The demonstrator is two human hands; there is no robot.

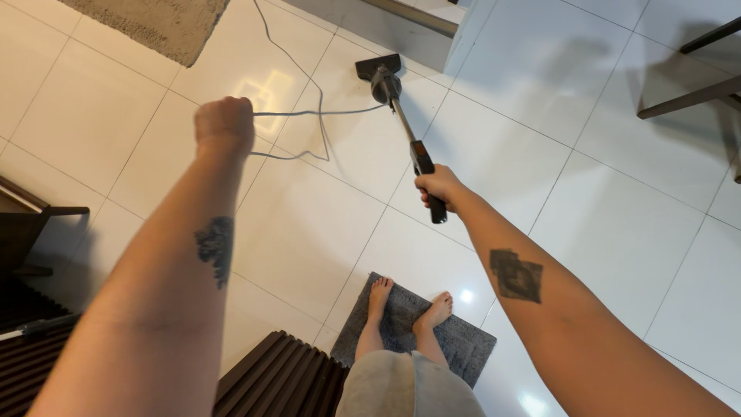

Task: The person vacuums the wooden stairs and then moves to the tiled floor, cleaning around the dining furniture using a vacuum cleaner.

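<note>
My right hand (440,186) grips the black handle of a stick vacuum cleaner (404,123), whose metal tube runs up and left to the dark floor head (378,66) on the white tiles. My left hand (224,123) is stretched forward in a fist, closed on the grey power cord (309,113), which loops across the floor toward the vacuum head. My bare feet stand on a small grey mat (463,344) below.
White tiled floor (617,193) all around. A beige rug corner (162,23) lies at top left. Dark furniture legs (687,96) stand at top right, a dark ribbed panel (278,378) at the bottom, dark furniture (23,232) at the left edge.
</note>
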